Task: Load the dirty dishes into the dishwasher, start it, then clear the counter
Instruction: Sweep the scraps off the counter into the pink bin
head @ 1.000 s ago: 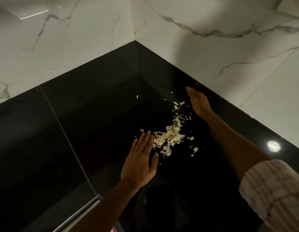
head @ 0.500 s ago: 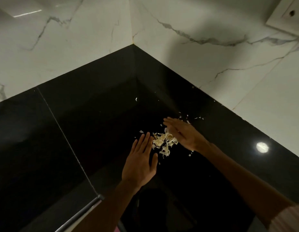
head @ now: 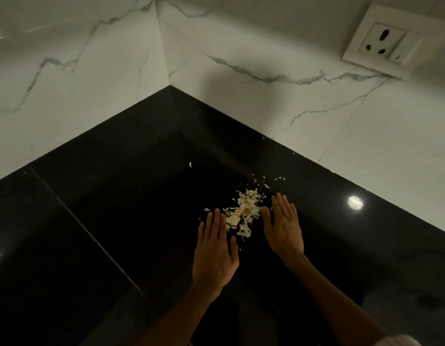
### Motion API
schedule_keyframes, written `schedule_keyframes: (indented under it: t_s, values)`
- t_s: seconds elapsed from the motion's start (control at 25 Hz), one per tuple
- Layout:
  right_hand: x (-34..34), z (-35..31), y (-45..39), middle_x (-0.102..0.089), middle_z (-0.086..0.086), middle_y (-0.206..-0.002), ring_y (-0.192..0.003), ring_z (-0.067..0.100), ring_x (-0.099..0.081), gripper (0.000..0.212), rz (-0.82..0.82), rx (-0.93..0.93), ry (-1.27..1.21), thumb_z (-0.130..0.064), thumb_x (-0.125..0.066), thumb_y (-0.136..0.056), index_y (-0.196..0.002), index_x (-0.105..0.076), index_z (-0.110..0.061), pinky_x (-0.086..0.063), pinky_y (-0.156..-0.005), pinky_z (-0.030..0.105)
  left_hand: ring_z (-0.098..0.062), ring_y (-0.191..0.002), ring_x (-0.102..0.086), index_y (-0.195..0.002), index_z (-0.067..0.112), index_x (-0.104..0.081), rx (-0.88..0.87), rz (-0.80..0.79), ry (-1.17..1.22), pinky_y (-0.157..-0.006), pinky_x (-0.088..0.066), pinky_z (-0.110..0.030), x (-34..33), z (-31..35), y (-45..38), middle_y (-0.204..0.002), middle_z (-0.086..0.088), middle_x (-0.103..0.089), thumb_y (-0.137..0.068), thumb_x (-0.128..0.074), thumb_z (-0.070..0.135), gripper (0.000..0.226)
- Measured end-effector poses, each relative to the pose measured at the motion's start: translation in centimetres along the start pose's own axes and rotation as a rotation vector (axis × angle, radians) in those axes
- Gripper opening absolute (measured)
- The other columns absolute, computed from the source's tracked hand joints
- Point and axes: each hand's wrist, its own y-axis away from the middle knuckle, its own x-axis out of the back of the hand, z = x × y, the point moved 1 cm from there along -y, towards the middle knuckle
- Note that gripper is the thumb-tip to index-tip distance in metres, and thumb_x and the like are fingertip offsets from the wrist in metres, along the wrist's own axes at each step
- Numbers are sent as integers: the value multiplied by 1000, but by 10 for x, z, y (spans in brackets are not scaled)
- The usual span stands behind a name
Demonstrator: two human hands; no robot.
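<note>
Scraps (head: 242,216) sit heaped on the black counter (head: 131,221) between my flat, open hands: left hand (head: 215,248) just left, right hand (head: 283,227) just right. Both seem equally near; stray flakes (head: 271,182) lie beyond, toward the wall.

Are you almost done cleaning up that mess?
Partly. Most scraps are heaped in one pile on the counter. The left hand and right hand lie flat on either side of it. Bits near the wall and one fleck aren't gathered, and the pile isn't lifted off yet. No dishwasher in view.
</note>
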Motion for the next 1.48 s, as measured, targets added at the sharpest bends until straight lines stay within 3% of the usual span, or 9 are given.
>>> schedule_keyframes:
  t_s: [0.12,0.36,0.56,0.68,0.76,0.88,1.0,1.24,1.48]
  values:
    - [-1,1,0,-12,2,-162,-148,10,1,72,41,3,-17,-59,-6,-97,-153,-21,-15,3,-120,30,-16,-149,8,-154,14,-7,-3,16,9,-118,7,-34,-4,-1,-1,-162,-4,3,-102,-16,46,62]
    - [3,-1,0,-28,3,-158,-147,11,-15,52,127,-18,-79,-42,-30,-103,-148,-35,-15,-7,-121,31,-15,-149,3,-153,12,-14,-34,24,133,-122,-1,-36,-6,-6,-2,-162,-4,-4,-102,-22,44,61]
    - [0,-1,-2,-36,5,-154,-146,13,-23,48,161,-23,-100,-36,-35,-103,-145,-41,-14,-15,-121,33,-6,-149,-3,-153,23,-19,-91,20,570,-116,-30,-41,3,-25,7,-162,15,-3,-100,-30,49,60]
    - [1,0,-4,-35,2,-154,-145,11,-23,48,147,-35,-120,-37,-37,-103,-145,-41,-16,-15,-121,32,5,-145,13,-155,27,-9,-135,20,555,-118,-17,-39,20,-59,-19,-159,24,13,-98,-29,56,66]
    - [2,-1,-4,-36,2,-154,-145,9,-24,47,154,-39,-129,-36,-38,-102,-145,-42,-16,-15,-120,30,-3,-145,18,-155,23,-1,-81,17,391,-120,-6,-40,34,-91,-66,-160,14,17,-98,-26,61,73]
    - [3,-3,-2,-39,2,-153,-144,8,-25,46,178,-46,-145,-35,-40,-102,-144,-43,-15,-16,-120,29,-16,-146,17,-154,15,6,-30,-175,71,-122,2,-43,55,-124,-153,-162,-2,15,-94,-16,68,84]
    - [2,-4,-3,-42,3,-150,-142,8,-28,45,210,-42,-147,-33,-43,-102,-142,-46,-14,-17,-119,28,-17,-147,16,-153,12,6,-157,-317,-141,-121,7,-39,52,-120,-190,-162,-6,14,-92,-5,67,83]
    - [4,-4,-3,-42,5,-151,-143,11,-28,45,192,-47,-151,-31,-42,-102,-143,-46,-12,-16,-120,29,-15,-145,24,-150,15,14,-513,-320,-145,-117,16,-31,31,-63,-99,-158,-3,23,-96,0,62,73]
    - [11,-5,2,-36,4,-154,-144,16,-27,49,166,-145,-337,-42,-35,-103,-148,-38,-22,-18,-118,34,-12,-145,23,-152,13,12,-395,-250,-22,-114,17,-27,19,-38,-49,-158,-2,23,-96,-3,64,77]
